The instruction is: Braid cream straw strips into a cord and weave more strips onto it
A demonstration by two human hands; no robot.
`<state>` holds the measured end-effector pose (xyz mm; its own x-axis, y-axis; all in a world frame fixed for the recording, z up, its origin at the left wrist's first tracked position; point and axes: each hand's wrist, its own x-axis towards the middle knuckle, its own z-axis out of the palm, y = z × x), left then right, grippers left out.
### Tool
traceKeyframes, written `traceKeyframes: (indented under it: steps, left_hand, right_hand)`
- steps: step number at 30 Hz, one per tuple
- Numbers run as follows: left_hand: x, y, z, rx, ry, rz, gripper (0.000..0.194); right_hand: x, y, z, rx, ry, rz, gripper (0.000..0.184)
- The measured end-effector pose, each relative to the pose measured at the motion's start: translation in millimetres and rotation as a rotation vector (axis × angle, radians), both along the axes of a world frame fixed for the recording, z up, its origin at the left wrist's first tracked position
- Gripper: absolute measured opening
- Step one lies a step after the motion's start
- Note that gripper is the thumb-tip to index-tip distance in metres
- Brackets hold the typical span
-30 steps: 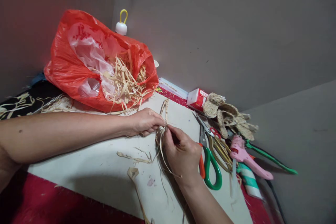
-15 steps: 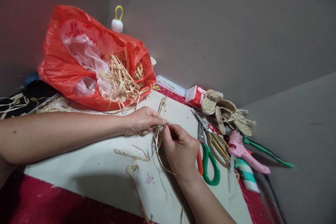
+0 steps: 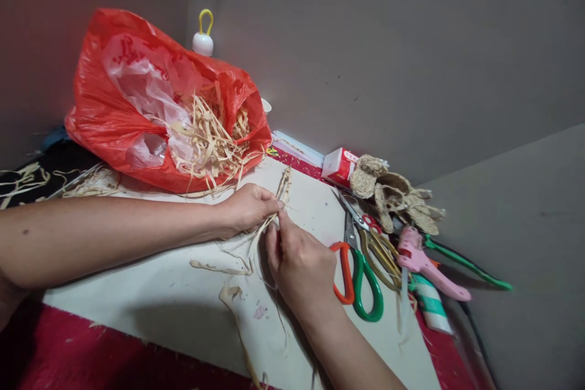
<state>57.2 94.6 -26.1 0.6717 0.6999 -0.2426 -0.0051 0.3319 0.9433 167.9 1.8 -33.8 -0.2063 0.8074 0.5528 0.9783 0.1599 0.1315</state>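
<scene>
My left hand pinches a thin twisted braid of dried straw strips at the middle of the white board. My right hand meets it from below, its fingers closed on the loose straw ends that trail down toward me. The two hands touch at the fingertips. Loose straw pieces lie on the board just under them.
A red plastic bag full of straw sits at the back left. Right of my hands lie orange-and-green scissors, a pink glue gun, a striped roll, woven straw pieces and a small red-white box.
My right hand has shifted left and down, closing over the straw ends, uncovering the scissors' orange handle. My left hand stays pinched on the braid.
</scene>
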Motion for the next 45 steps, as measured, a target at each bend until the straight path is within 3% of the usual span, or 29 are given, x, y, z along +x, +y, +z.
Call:
traceKeyframes:
  steps: [4, 7, 10, 12, 14, 16, 20, 22, 25, 28, 33, 38, 45]
  left_hand:
    - [0, 1, -1.0, 0.0, -0.019, -0.031, 0.025]
    - [-2, 2, 1.1, 0.004, 0.0, -0.083, 0.022]
    - [-3, 3, 2.5, 0.001, -0.014, -0.131, 0.023]
    - [-3, 4, 1.8, 0.009, -0.038, -0.168, 0.025]
    - [-2, 5, -0.7, 0.029, -0.05, -0.192, 0.028]
    - [-1, 6, -4.3, 0.085, -0.06, -0.185, 0.028]
    - [1, 8, -9.8, 0.276, -0.025, -0.153, 0.026]
    - [1, 11, -9.3, 0.353, 0.0, -0.198, 0.028]
    - [-1, 15, -5.5, 0.458, -0.015, -0.32, 0.032]
    - [-2, 20, -2.0, 0.568, -0.007, -0.35, 0.03]
    - [-6, 21, 4.6, 0.682, 0.085, -0.337, 0.026]
    - [-8, 19, 14.3, 0.746, 0.21, -0.364, 0.023]
    - [-8, 18, 29.5, 0.635, 0.345, -0.446, 0.02]
  right_hand:
    - [7, -2, 7.8, 0.063, 0.324, 0.053, 0.022]
    - [18, 1, 18.4, 0.045, 0.745, -0.09, 0.02]
    - [25, 9, 25.6, -0.353, 1.245, -0.142, 0.032]
    - [26, 15, 26.7, -0.67, 1.528, -0.045, 0.035]
    - [27, 20, 26.1, -0.88, 1.66, 0.069, 0.03]
    - [29, 22, 25.2, -0.958, 1.655, 0.119, 0.028]
    - [34, 22, 24.9, -0.941, 1.497, 0.114, 0.032]
    - [36, 21, 25.0, -0.975, 1.463, 0.112, 0.034]
    - [39, 23, 24.4, -1.104, 1.577, 0.144, 0.033]
    - [40, 25, 22.7, -1.166, 1.786, 0.191, 0.031]
    - [37, 27, 20.4, -1.154, 2.02, 0.181, 0.029]
    - [28, 26, 20.9, -1.089, 2.07, 0.116, 0.028]
    - [18, 24, 16.2, -0.883, 2.017, -0.03, 0.025]
